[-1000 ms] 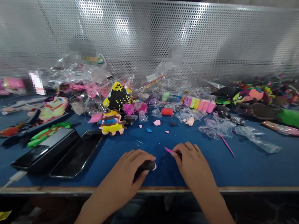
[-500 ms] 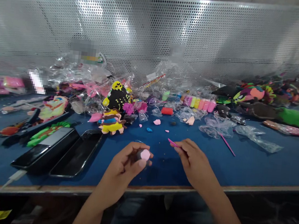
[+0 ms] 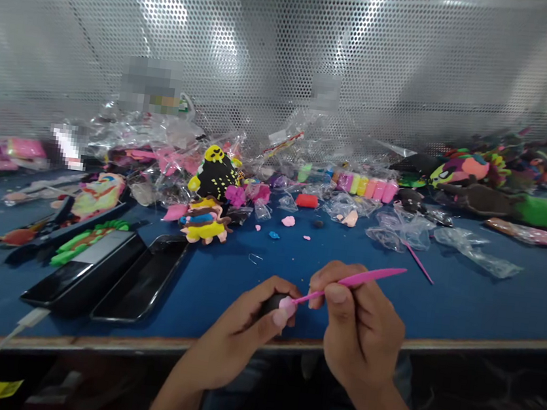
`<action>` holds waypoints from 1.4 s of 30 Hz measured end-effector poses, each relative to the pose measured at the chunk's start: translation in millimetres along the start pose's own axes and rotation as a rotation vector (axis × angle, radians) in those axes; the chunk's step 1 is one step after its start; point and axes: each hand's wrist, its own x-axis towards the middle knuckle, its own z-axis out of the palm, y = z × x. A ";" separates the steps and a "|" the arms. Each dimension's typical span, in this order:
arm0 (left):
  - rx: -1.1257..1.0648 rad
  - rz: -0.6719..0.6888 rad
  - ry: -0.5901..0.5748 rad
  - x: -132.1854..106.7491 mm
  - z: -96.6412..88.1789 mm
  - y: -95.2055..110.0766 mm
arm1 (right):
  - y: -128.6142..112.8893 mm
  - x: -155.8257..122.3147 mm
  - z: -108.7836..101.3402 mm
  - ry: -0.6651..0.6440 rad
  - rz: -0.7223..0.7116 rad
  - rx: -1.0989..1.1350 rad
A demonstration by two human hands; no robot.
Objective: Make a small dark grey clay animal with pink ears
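Lower centre: L hand (image 3: 239, 325) fingers clamp clay piece (image 3: 276, 304) (steadying it); R hand (image 3: 361, 323) fingers pinch pink tool (image 3: 356, 279), tip touching.

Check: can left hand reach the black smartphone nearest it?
Probably yes: only bare blue tabletop lies between the left hand and black smartphone, though that hand grips a black-and-pink clay lump.

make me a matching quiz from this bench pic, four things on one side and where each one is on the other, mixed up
1 pink tool
2 black clay piece
3 red block
4 black phone

a in the left hand
b flat on the blue table, left of both hands
c in the right hand
d far back, beside clear plastic bags

Pairs: 1c, 2a, 3d, 4b
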 end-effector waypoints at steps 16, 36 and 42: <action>-0.006 -0.003 0.012 1.3 0.2 -0.5 | -9.8 6.7 -1.7 -0.060 -0.075 -0.196; -0.018 0.020 0.042 2.2 -1.2 -7.7 | -17.1 14.5 -10.4 -0.247 -0.100 -0.365; -0.016 0.054 0.043 3.3 -0.6 -6.9 | -14.4 12.8 -4.6 -0.202 -0.199 -0.379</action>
